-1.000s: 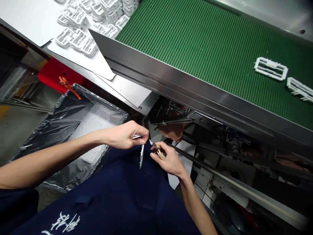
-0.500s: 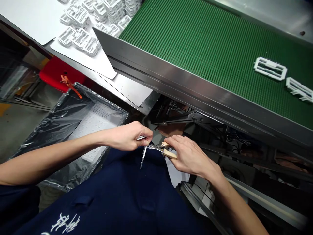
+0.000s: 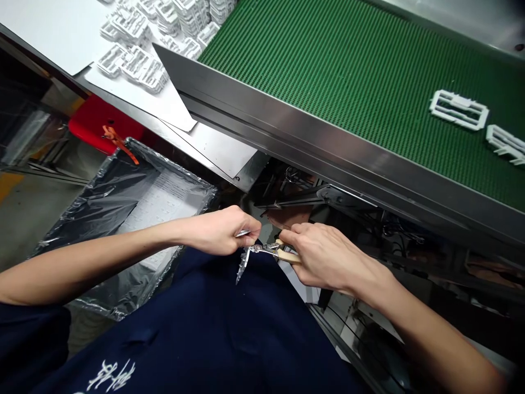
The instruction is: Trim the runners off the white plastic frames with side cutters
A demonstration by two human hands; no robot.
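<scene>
My left hand (image 3: 219,232) pinches a narrow, toothed silver-coloured part (image 3: 243,265) at its upper end, and the strip hangs down in front of my navy shirt (image 3: 213,323). My right hand (image 3: 326,257) grips small cutting nippers (image 3: 268,250) with pale wooden handles. Their metal jaws reach left and are at the strip, right beside my left fingertips. My fingers hide the top of the strip and most of the handles.
A green conveyor belt (image 3: 328,82) carries white moulded frames (image 3: 459,109) beyond a steel side rail (image 3: 283,120). More white frames (image 3: 135,68) are heaped on white sheets at the far left. A plastic-lined bin (image 3: 123,202) stands below my left arm.
My right hand has moved up and to the right, swinging the nippers from a steep angle to nearly level, with their jaws against the strip. My left hand has barely moved.
</scene>
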